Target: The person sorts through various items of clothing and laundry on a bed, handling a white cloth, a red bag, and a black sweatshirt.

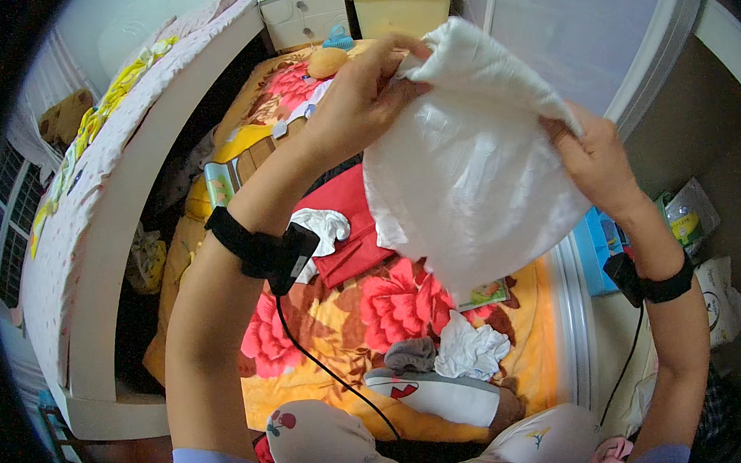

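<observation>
A white cloth, perhaps a garment, hangs spread between my two hands above the flowered blanket. My left hand pinches its upper left corner. At its right edge, my right hand grips the fabric with the thumb in front. Beneath it lie a red cloth and a small crumpled white cloth. Closer to my knees are another crumpled white cloth, a grey cloth and a long white-and-grey cushion. Black straps with small devices circle both wrists.
A raised bed runs along the left. A drawer cabinet and a cream storage box stand at the far end. A blue bin and plastic packages are at the right. Black cables hang from both wrist devices.
</observation>
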Action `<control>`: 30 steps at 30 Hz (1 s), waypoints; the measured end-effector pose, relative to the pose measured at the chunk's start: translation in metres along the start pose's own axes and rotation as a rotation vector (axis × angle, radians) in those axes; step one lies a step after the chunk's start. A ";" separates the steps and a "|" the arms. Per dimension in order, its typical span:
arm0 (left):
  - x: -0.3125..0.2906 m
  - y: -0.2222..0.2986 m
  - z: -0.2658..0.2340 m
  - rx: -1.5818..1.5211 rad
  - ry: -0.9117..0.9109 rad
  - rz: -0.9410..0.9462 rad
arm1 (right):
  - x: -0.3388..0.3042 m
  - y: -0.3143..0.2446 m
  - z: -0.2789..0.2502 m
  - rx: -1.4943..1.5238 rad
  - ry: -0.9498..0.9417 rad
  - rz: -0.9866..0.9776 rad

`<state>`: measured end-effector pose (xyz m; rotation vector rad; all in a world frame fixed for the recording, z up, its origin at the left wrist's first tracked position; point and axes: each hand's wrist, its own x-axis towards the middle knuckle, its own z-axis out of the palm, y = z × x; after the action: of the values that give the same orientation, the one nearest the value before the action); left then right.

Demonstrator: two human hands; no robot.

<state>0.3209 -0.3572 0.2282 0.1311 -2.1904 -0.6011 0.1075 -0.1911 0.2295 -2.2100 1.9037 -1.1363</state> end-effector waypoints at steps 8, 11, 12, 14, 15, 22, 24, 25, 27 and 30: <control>-0.021 0.003 0.010 -0.884 -0.295 -0.639 | 0.015 0.018 -0.010 0.775 -0.010 0.606; -0.060 0.006 0.058 -0.755 -0.323 -0.619 | 0.008 0.040 -0.005 1.408 -0.160 0.863; -0.065 0.004 0.052 -0.933 -0.338 -0.799 | -0.005 0.045 0.004 1.483 -0.222 0.926; -0.071 -0.008 0.056 -1.076 -0.242 -0.911 | -0.051 0.067 0.035 1.431 -0.347 0.947; -0.069 -0.010 0.060 -1.086 -0.243 -0.914 | -0.073 0.076 0.043 1.306 -0.389 0.910; -0.094 -0.058 0.059 -0.416 -0.454 -1.070 | -0.072 0.083 0.053 0.683 -0.033 0.759; -0.103 -0.063 0.067 -0.285 -0.041 -0.877 | -0.075 0.105 0.060 0.454 -0.137 0.572; -0.100 -0.066 0.066 -0.397 -0.101 -0.858 | -0.072 0.104 0.063 0.523 -0.203 0.628; -0.092 -0.060 0.065 -0.494 -0.144 -0.815 | -0.063 0.085 0.061 0.503 -0.300 0.718; -0.089 -0.054 0.063 -0.522 -0.241 -0.737 | -0.066 0.093 0.057 0.021 -0.418 0.253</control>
<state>0.3240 -0.3548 0.1068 0.6248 -2.0953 -1.6461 0.0577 -0.1826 0.1124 -1.9283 1.8991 -0.5965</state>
